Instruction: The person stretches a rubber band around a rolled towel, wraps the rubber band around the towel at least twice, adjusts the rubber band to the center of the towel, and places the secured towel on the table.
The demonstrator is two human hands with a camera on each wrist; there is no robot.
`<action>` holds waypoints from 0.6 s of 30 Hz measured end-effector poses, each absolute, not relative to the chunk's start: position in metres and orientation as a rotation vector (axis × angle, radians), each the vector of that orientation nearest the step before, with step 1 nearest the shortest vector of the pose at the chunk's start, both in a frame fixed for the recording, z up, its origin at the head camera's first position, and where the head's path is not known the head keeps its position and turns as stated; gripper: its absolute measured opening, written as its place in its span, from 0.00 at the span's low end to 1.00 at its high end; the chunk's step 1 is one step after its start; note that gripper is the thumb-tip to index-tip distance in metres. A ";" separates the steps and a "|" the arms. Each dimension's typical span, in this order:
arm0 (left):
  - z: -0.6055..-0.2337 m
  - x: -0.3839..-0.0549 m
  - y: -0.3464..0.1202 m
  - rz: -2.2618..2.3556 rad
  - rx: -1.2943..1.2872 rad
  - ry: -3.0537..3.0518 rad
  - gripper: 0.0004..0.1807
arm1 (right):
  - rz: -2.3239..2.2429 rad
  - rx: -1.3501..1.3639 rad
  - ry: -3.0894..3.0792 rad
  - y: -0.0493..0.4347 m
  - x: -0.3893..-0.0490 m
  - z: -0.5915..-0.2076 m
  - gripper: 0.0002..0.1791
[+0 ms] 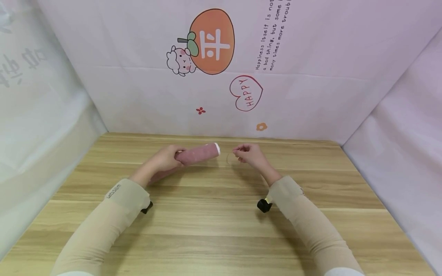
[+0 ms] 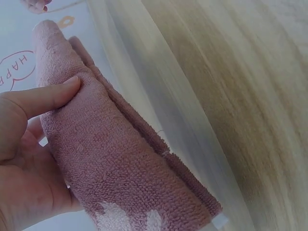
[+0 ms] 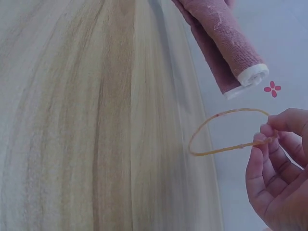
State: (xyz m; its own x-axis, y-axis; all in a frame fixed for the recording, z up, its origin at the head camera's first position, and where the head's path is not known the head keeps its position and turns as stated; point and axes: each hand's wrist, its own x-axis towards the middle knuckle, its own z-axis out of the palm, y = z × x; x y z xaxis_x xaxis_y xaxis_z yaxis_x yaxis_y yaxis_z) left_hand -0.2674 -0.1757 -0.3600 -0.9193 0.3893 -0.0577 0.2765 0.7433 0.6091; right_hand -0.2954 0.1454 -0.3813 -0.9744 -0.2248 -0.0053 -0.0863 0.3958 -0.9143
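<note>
A rolled-up dusty-pink towel (image 1: 199, 154) with a white edge is gripped by my left hand (image 1: 168, 158), thumb on one side and fingers behind. In the left wrist view the towel (image 2: 110, 139) shows its terry loops, a loose outer flap along its length and pale patches near the bottom. My right hand (image 1: 251, 154) pinches a thin yellowish rubber band (image 3: 219, 152) between thumb and fingertips. The band hangs as an open loop, apart from the towel's white-edged end (image 3: 253, 75), which points toward it.
Both hands are above a wood-grain table (image 1: 207, 230). White cloth (image 1: 138, 96) printed with cartoons and lettering hangs behind it, with more white cloth at both sides. A small black device (image 1: 264, 206) sits by the right wrist.
</note>
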 end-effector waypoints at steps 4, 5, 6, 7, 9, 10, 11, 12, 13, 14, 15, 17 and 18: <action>-0.360 -0.266 -0.173 0.926 0.561 2.763 0.27 | -1.642 -0.278 2.536 0.146 -0.295 -0.379 0.13; -0.359 -0.266 -0.173 0.927 0.565 2.761 0.27 | -1.643 -0.281 2.539 0.146 -0.294 -0.378 0.13; -0.359 -0.265 -0.172 0.929 0.577 2.758 0.26 | -1.642 -0.282 2.541 0.146 -0.294 -0.378 0.14; -0.359 -0.265 -0.171 0.932 0.581 2.755 0.26 | -1.644 -0.283 2.543 0.146 -0.294 -0.378 0.14; -0.358 -0.264 -0.169 0.933 0.599 2.749 0.25 | -1.646 -0.282 2.552 0.145 -0.295 -0.378 0.14; -0.359 -0.263 -0.168 0.935 0.608 2.744 0.24 | -1.648 -0.277 2.558 0.144 -0.295 -0.378 0.14; -0.359 -0.263 -0.167 0.938 0.610 2.739 0.24 | -1.646 -0.273 2.567 0.144 -0.295 -0.378 0.14; -0.359 -0.262 -0.166 0.938 0.617 2.733 0.24 | -1.644 -0.270 2.579 0.143 -0.295 -0.378 0.13; -0.359 -0.262 -0.165 0.936 0.628 2.729 0.24 | -1.646 -0.265 2.590 0.142 -0.295 -0.378 0.13; -0.359 -0.261 -0.164 0.930 0.637 2.726 0.24 | -1.646 -0.261 2.600 0.141 -0.295 -0.378 0.12; -0.359 -0.261 -0.163 0.927 0.644 2.721 0.24 | -1.647 -0.256 2.611 0.140 -0.295 -0.378 0.12; -0.360 -0.260 -0.162 0.924 0.661 2.715 0.25 | -1.647 -0.252 2.630 0.138 -0.295 -0.378 0.11; -0.360 -0.260 -0.161 0.925 0.672 2.710 0.25 | -1.654 -0.248 2.634 0.138 -0.295 -0.379 0.12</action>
State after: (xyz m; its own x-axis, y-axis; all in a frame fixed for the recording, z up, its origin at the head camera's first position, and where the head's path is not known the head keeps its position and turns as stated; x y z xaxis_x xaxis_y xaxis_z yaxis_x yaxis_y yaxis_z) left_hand -0.2597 -0.1610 -0.3595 -0.8768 0.4792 -0.0409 0.3543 0.7010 0.6189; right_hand -0.2949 0.1377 -0.3786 -0.9871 -0.1457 0.0659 -0.1226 0.4252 -0.8968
